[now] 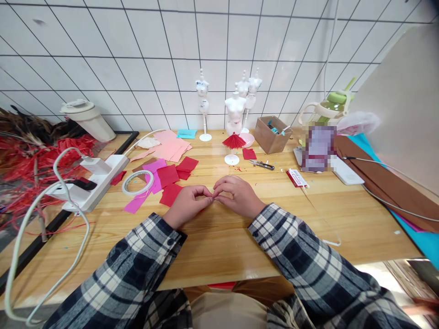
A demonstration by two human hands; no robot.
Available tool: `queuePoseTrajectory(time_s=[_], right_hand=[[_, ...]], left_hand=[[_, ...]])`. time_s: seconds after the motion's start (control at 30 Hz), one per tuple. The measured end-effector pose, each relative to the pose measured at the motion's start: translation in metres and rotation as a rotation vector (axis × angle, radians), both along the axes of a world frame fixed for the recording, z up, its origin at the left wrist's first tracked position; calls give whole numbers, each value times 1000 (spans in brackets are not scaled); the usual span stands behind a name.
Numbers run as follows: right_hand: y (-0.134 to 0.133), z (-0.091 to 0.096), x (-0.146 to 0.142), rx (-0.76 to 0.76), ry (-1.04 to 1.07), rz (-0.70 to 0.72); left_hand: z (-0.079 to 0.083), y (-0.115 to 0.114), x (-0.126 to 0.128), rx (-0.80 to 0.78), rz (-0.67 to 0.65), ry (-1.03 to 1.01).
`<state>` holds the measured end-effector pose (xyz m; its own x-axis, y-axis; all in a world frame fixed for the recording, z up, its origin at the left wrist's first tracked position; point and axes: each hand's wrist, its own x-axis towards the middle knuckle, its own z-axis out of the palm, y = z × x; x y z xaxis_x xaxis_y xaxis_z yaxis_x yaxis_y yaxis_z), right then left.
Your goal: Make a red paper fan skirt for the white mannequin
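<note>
Left hand [190,201]: grip pinched together at thumb and fingertips, raised just above the counter [219,249]. Right hand [236,195]: grip likewise pinched, its fingertips meeting those of the left. Whatever may lie between them is too small and covered to tell.

Red pieces [168,175]: several, flat, overlapping, on the counter just beside the left hand, the nearest partly behind it. Purple strips [137,203]: to the left of these, partly beneath them. Tape roll [152,182]: one, white, lying flat upon the strips.

White dress form [235,108]: one, upright, beyond the hands; red fringed skirt [234,140] around its lower part. Further forms: three, white, upright behind and to the left. Snips [262,165]: one pair, black handle, near a small red square [249,154]. Cardboard box [270,140]: open, small items within.

Pink sheets [171,145]: stacked loosely at far left. Power strip [99,183]: white, left edge, plugs fitted. Lidded cup [89,119]: cream, by the tiled wall. Bottle [334,108]: green lid, far right.
</note>
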<state>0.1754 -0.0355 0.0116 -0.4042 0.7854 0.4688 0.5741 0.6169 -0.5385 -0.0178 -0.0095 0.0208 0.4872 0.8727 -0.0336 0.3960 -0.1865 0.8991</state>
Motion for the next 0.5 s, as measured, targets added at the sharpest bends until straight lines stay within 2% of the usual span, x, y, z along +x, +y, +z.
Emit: queuePoseTrajectory(time_s=[0.2, 0.33, 0.5], right_hand=[[-5, 6, 2, 1, 100, 147], [-6, 6, 4, 20, 104, 127], [-4, 2, 3, 83, 104, 99]], left_hand=[[-5, 0, -2, -391, -17, -294], [-4, 0, -3, -472, 2, -348], [-3, 2, -4, -478, 6, -329]])
